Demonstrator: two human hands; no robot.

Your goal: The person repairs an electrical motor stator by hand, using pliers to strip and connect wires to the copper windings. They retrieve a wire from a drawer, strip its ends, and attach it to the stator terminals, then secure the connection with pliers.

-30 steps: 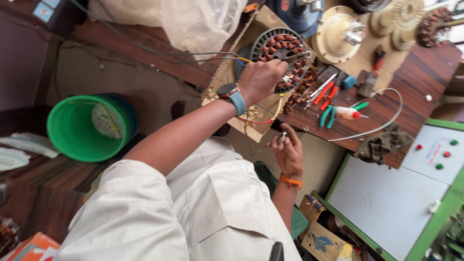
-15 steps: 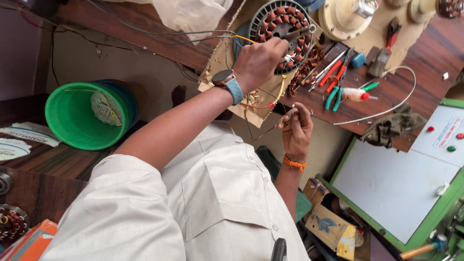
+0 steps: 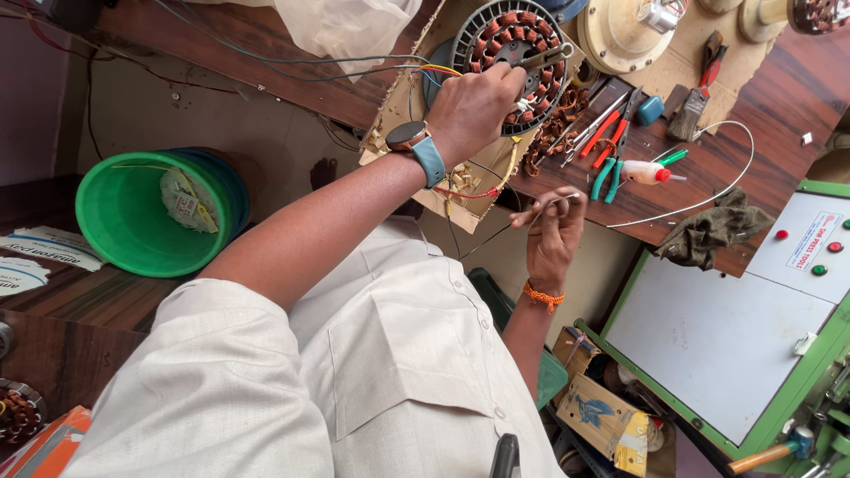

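Left hand point(image 3: 474, 106) still grips a tool on the stator point(image 3: 513, 53); right hand point(image 3: 551, 235) still pinches, seemingly, thin wire point(image 3: 540, 211)

Dark wooden workbench point(image 3: 779, 97) running from 11 o'clock across the top to 3 o'clock. On it, at 12 o'clock, a sheet of cardboard point(image 3: 403, 115) carrying a round motor stator point(image 3: 513, 53) with copper windings. Just beside the stator at 1 o'clock: a heap of copper wire point(image 3: 553, 137), red-handled pliers point(image 3: 611, 133), green-handled pliers point(image 3: 609, 177), a small white bottle with a red cap point(image 3: 645, 172) and a small blue block point(image 3: 651, 110). Farther toward 2 o'clock: a brush point(image 3: 691, 115), a curved white cable point(image 3: 708, 199) and a crumpled dark rag point(image 3: 713, 232) at the bench edge. At the top edge, cream-coloured round motor housings point(image 3: 620, 31) and a clear plastic bag point(image 3: 345, 26).
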